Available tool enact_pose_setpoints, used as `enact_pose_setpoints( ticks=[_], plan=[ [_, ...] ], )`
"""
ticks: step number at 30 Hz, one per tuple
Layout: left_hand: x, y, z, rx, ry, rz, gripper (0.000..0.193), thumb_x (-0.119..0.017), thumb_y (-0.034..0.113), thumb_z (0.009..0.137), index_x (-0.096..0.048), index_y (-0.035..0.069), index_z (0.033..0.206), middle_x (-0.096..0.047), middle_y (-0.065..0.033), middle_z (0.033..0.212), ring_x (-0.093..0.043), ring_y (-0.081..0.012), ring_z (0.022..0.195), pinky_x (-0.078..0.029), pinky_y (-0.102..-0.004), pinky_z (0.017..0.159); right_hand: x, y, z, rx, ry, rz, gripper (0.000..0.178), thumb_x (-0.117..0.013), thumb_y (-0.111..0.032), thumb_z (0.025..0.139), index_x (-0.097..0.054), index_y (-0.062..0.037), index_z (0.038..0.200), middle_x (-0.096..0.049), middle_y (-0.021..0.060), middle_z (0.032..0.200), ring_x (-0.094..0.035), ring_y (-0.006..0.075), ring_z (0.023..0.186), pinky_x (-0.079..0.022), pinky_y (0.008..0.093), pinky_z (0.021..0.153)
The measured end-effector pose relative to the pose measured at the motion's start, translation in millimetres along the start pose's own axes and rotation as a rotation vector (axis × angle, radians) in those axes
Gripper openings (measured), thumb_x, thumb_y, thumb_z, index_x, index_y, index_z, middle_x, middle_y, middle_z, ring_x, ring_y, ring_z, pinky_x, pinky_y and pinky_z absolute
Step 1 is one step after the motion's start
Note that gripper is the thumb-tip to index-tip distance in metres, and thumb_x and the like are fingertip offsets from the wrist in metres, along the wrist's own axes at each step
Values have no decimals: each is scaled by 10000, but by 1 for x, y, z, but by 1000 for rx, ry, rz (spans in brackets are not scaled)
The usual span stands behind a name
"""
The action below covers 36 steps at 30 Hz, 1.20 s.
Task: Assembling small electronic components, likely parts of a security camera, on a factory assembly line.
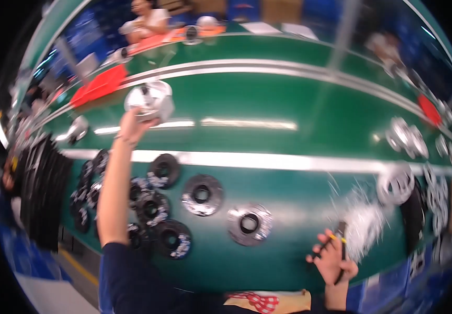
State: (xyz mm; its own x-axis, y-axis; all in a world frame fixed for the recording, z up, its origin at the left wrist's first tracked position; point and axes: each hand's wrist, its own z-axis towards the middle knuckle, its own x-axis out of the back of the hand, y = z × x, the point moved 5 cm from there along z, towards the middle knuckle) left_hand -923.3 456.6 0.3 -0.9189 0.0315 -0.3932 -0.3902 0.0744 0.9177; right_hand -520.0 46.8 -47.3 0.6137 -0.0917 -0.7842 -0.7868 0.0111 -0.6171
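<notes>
My left hand (136, 124) is stretched far forward over the green conveyor, its fingers closed on a shiny silver round housing (164, 104). Low on the right, my right hand (331, 262) holds cutting pliers (342, 229) with black and yellow handles, jaws pointing away from me. Beside the pliers lies a heap of thin whitish strips (364, 225). Two dark ring-shaped discs with a central hole, one disc (202, 194) and a nearer disc (250, 224), lie flat between my hands. More black discs (172, 239) are scattered around my left forearm, partly hidden by it.
A white rail (267, 159) separates my bench from the conveyor. Silver parts (407, 137) sit on the conveyor at right; a pale ring (395, 184) lies by the strips. Dark stacked sheets (42, 191) stand at left. A co-worker (146, 23) sits across, near a red tray (100, 86).
</notes>
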Motion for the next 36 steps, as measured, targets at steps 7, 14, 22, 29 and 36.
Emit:
enact_pose_setpoints(
  ticks=[7,14,22,29,36],
  plan=[
    [-163,-80,-200,441,-451,125,459,-404,57,802,-307,38,1250,-447,-150,1184,-514,-292,1036,-515,-436,766,-10,-35,-24,191,4,-649,763,-606,-152,543,-361,82,1227,-484,229,1105,-497,228,889,-400,337,781],
    [-201,-142,-329,718,-567,40,584,-378,-28,805,-121,85,1316,-366,-126,1250,-490,-269,1068,-520,-387,775,-33,-68,-56,330,-57,-1294,674,-582,-87,486,-484,106,1124,-565,190,990,-547,220,816,-405,275,765],
    [-207,-191,-362,433,-674,187,616,-418,-17,827,-69,79,1325,-309,-109,1267,-350,-178,1159,-349,-312,926,-23,-75,-71,398,-25,-1519,629,-605,-84,498,-534,10,1115,-578,132,984,-548,237,756,-423,288,667],
    [-216,-158,-368,758,-762,279,638,-456,54,854,-49,120,1341,-231,-126,1343,-366,-237,1176,-430,-398,869,-46,-82,-52,431,-154,-2231,558,-622,-92,509,-542,-38,1059,-530,78,955,-493,230,803,-364,326,670],
    [-244,-109,-328,-414,-963,1103,466,-514,-22,733,-434,28,1189,-292,-168,1343,-316,-327,1233,-333,-381,956,-43,-70,-40,352,-230,-2409,566,-619,-93,496,-545,-38,1054,-517,60,939,-475,212,786,-356,320,665]
  ],
)
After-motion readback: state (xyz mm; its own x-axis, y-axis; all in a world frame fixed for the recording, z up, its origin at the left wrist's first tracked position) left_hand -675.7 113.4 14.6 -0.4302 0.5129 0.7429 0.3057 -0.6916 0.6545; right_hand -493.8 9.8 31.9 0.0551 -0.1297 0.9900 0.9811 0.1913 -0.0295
